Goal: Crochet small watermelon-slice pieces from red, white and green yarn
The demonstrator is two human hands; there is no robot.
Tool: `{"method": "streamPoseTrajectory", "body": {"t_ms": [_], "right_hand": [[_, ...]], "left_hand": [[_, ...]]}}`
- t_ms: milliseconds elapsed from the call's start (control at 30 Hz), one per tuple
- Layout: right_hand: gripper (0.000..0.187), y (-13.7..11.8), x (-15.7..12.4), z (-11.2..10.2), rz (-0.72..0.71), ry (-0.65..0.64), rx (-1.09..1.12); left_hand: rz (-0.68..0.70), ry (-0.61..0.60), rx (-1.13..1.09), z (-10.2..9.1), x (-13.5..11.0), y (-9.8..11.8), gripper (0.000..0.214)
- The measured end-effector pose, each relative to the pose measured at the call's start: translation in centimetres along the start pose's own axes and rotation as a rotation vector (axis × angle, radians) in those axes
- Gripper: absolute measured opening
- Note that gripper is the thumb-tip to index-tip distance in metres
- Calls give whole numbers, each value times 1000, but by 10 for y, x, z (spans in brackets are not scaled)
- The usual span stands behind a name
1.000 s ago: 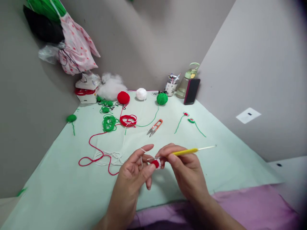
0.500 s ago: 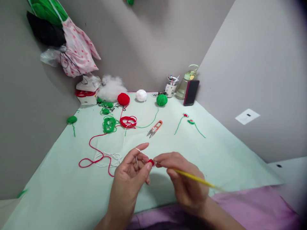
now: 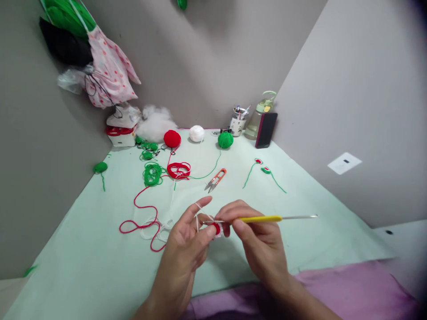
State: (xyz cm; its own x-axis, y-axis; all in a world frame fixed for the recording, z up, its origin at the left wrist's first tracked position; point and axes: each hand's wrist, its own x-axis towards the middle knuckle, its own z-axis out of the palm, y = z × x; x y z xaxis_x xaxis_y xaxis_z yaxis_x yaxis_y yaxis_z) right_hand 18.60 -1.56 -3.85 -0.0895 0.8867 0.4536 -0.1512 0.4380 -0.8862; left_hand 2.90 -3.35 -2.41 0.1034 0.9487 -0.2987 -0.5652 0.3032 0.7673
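Observation:
My left hand [image 3: 188, 242] pinches a small red and white crochet piece [image 3: 217, 229] between thumb and fingers, with white yarn [image 3: 198, 209] looped over the raised forefinger. My right hand [image 3: 258, 238] grips a yellow-handled crochet hook [image 3: 267, 218] that lies level, its metal end pointing right and its tip at the piece. Red yarn [image 3: 143, 220] and white yarn trail left from my hands across the pale green table [image 3: 83, 249].
Orange thread snips [image 3: 215, 178] lie beyond my hands. Red [image 3: 171, 138], white [image 3: 196, 133] and green [image 3: 225, 139] yarn balls sit at the back, with stuffing, a pen cup [image 3: 238, 124], a bottle and a phone [image 3: 266, 129]. Two small finished pieces [image 3: 262, 165] lie right. Purple cloth [image 3: 333, 289] covers the near edge.
The hook swung from pointing down-right back up to level, its tip returning to the piece. The red yarn loop on the table was drawn to the right, toward my hands.

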Motion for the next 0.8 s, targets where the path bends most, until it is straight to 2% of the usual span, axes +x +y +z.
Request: {"method": "streamPoseTrajectory", "body": {"t_ms": [100, 167, 233, 300, 400, 533, 633, 700, 800], "right_hand": [[19, -2, -1, 2, -35, 1, -89], [22, -3, -7, 2, -124, -27, -263], [33, -2, -13, 0, -235, -74, -459], [43, -2, -17, -1, -314, -95, -554], [39, -2, -15, -4, -268, -90, -465], [25, -6, -7, -5, -131, -31, -221], [23, -6, -6, -4, -91, 13, -109], [24, -6, -9, -3, -109, 34, -116], [26, -7, -14, -3, -200, 35, -246]], "left_hand": [[71, 63, 60, 3, -2, -4, 55], [97, 72, 48, 2, -1, -6, 57], [60, 35, 5, 0, 0, -7, 62], [-27, -35, -50, -2, 1, -6, 65], [-97, -94, -90, -2, 2, -4, 61], [-10, 25, -63, 0, 1, -2, 51], [45, 78, -50, 1, -1, -2, 45], [72, 91, -34, 2, -2, -4, 42], [109, 125, 5, 4, -2, -7, 37]]}}
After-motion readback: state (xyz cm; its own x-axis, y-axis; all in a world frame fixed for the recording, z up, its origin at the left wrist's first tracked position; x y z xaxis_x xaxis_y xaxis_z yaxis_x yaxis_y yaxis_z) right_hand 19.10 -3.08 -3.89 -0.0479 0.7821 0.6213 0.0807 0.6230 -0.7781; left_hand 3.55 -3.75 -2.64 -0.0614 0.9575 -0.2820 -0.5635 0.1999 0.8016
